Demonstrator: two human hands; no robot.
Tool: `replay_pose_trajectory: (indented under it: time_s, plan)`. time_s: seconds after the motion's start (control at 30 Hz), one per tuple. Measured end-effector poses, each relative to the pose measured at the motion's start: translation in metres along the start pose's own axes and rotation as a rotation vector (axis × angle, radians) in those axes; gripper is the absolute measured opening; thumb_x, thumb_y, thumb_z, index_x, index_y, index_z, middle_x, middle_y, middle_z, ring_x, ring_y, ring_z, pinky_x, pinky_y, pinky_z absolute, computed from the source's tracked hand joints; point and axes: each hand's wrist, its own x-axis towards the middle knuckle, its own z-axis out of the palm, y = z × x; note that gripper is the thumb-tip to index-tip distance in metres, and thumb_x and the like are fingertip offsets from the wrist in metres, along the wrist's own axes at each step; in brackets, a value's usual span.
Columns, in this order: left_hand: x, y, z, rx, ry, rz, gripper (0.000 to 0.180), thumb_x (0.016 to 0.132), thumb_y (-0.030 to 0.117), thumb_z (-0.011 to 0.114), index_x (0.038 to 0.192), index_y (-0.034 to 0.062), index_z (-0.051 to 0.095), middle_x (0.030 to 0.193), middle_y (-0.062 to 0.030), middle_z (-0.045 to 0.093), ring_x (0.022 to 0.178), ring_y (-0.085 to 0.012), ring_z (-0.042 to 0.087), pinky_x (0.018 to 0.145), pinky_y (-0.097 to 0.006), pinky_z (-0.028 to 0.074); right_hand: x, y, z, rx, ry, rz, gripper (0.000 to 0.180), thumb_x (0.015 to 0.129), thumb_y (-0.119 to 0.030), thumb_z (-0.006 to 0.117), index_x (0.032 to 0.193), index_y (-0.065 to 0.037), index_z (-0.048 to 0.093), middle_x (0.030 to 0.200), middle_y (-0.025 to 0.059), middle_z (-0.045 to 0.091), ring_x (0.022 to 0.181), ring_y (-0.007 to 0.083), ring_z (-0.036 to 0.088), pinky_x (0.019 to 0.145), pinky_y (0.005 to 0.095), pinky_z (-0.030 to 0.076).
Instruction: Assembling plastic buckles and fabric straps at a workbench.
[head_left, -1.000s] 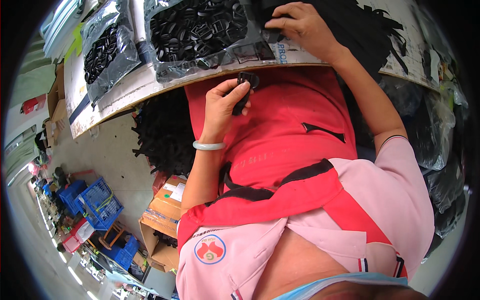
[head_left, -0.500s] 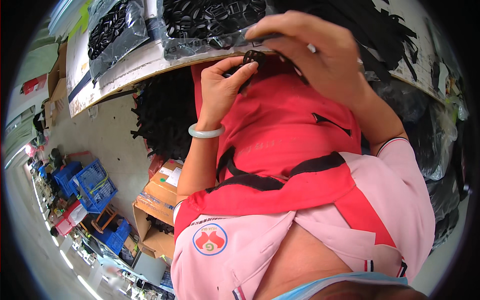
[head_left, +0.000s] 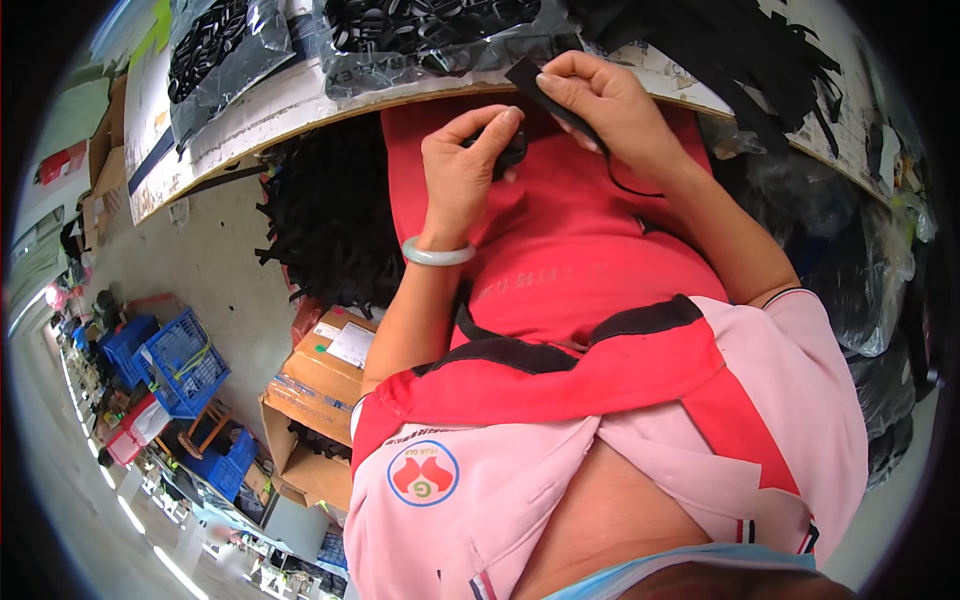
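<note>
Head view: both hands meet just below the edge of the worktable (head_left: 300, 105), above a red apron. The right hand (head_left: 610, 110) pinches a flat black webbing strap (head_left: 545, 90) between thumb and curled forefinger; the strap's squared end sticks out up and to the left of the fingertips, and its thin tail loops down past the wrist. The left hand (head_left: 465, 165), with a pale bangle (head_left: 438, 254) on its wrist, has its fingers bent together around a small black plastic buckle (head_left: 510, 152), mostly hidden behind them, just below the strap end. Beyond the fingertips, on the table, lies a clear bag of black buckles (head_left: 440, 35). Left of the left wrist hangs a heap of black straps (head_left: 325, 220), with cardboard boxes (head_left: 320, 385) below.
</note>
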Motion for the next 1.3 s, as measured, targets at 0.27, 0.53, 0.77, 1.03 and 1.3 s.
replay_pose_trajectory:
  time_s: [0.27, 0.53, 0.77, 1.03, 1.3]
  plan:
    - [0.022, -0.024, -0.045, -0.350, -0.230, -0.294, 0.025, 0.090, 0.013, 0.060, 0.112, -0.0002, 0.060, 0.104, -0.0131, 0.065, 0.092, -0.0260, 0.067, 0.054, -0.027, 0.053, -0.003, 0.032, -0.030, -0.239, 0.067, -0.006, 0.016, 0.095, -0.020, 0.056, 0.103, -0.006, 0.058, 0.068, -0.0034, 0.053, 0.055, 0.0014, 0.045, 0.046, 0.0172, 0.033]
    - [0.052, -0.035, -0.036, 0.055, -0.223, -0.364, 0.033, 0.086, 0.014, 0.068, 0.113, -0.0044, 0.060, 0.096, -0.0105, 0.064, 0.076, -0.0135, 0.062, 0.054, -0.024, 0.051, -0.026, 0.081, -0.075, -0.476, 0.042, 0.216, 0.016, 0.092, -0.018, 0.058, 0.099, -0.003, 0.060, 0.073, -0.0004, 0.056, 0.061, 0.0056, 0.049, 0.053, 0.0222, 0.040]
    - [0.116, -0.109, -0.018, 1.495, -0.263, 0.518, 0.034, 0.087, 0.023, 0.061, 0.112, 0.0002, 0.061, 0.109, -0.0188, 0.064, 0.088, -0.0300, 0.066, 0.073, -0.040, 0.053, -0.020, 0.097, -0.068, -0.747, -0.012, 0.045, 0.021, 0.088, -0.020, 0.060, 0.098, -0.002, 0.064, 0.084, 0.0159, 0.067, 0.077, 0.0280, 0.065, 0.070, 0.0349, 0.049]
    - [0.152, -0.121, 0.005, 1.822, -0.323, 0.587, 0.032, 0.089, 0.013, 0.046, 0.115, 0.0019, 0.060, 0.117, -0.0217, 0.061, 0.111, -0.0363, 0.057, 0.094, -0.044, 0.045, -0.024, 0.104, -0.072, -0.758, 0.018, 0.004, 0.021, 0.087, -0.020, 0.060, 0.098, -0.002, 0.064, 0.087, 0.0170, 0.067, 0.083, 0.0312, 0.066, 0.074, 0.0363, 0.050]
    - [0.136, -0.110, -0.020, 1.645, -0.372, 0.585, 0.028, 0.090, 0.018, 0.049, 0.105, 0.0016, 0.065, 0.102, -0.0193, 0.066, 0.096, -0.0358, 0.062, 0.083, -0.043, 0.049, -0.027, 0.084, -0.063, -0.568, 0.030, 0.113, 0.018, 0.092, -0.019, 0.059, 0.099, -0.002, 0.062, 0.071, 0.0031, 0.060, 0.059, 0.0076, 0.053, 0.052, 0.0227, 0.043]
